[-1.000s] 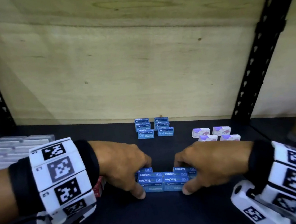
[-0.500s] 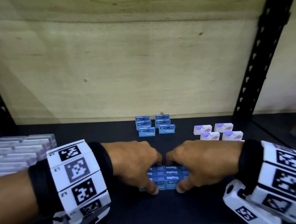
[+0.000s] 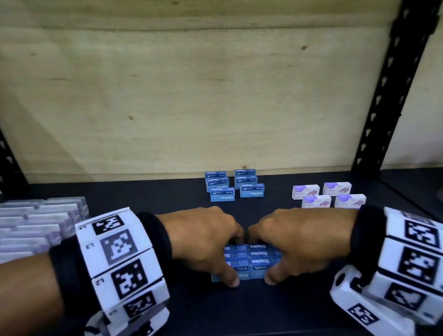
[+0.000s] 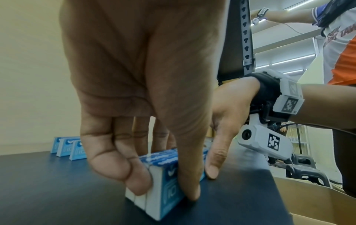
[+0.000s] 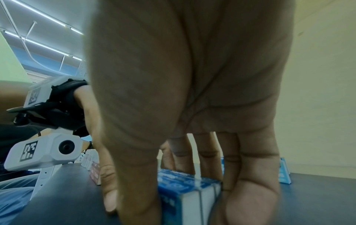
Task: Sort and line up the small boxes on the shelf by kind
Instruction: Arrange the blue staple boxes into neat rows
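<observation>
A block of several blue staples boxes [image 3: 253,258] stands at the front middle of the black shelf [image 3: 175,321]. My left hand [image 3: 225,265] grips its left half, thumb on the front face and fingers [image 4: 138,182] curled over the back and end. My right hand [image 3: 275,265] grips the right half of the blue block [image 5: 185,187] the same way. The two hands nearly touch over the top. More blue staples boxes [image 3: 233,187] stand in two short columns at the back. White-and-purple boxes [image 3: 328,195] sit in a small group to the right.
Rows of clear greyish boxes [image 3: 23,227] fill the shelf's left side, and a red box [image 5: 95,172] stands near them. Black uprights [image 3: 395,70] frame a plywood back wall. Another person [image 4: 342,45] stands off to the right, beyond a cardboard carton [image 4: 308,205].
My two hands have come together and pressed the loose blue boxes into one tight block. The other groups have not moved.
</observation>
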